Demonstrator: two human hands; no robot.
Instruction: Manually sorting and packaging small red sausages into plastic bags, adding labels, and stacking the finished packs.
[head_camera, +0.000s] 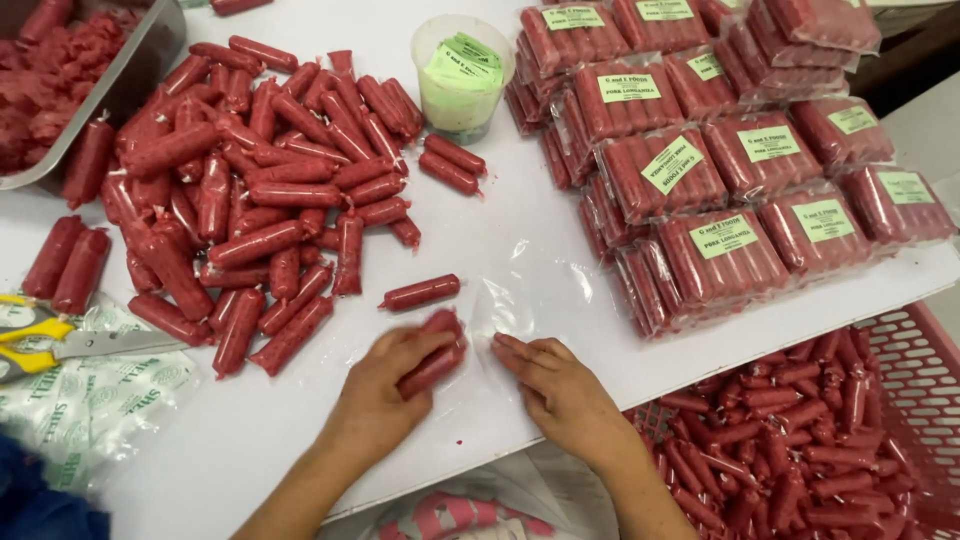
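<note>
Left hand (385, 385) grips two red sausages (432, 358); right hand (555, 385) lies flat, empty, pinning the clear bag (535, 290). Best keep the mouth open.

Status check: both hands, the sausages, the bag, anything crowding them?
Left hand gripping red sausages. Right hand flat on clear bag. One loose sausage just beyond; sausage pile left, packed stacks right.

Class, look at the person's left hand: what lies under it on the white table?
Under the left hand lie red sausages; two ends poke out beside the fingers. The palm covers the rest, so their full count cannot be told. The right hand rests on a clear plastic bag.
</note>
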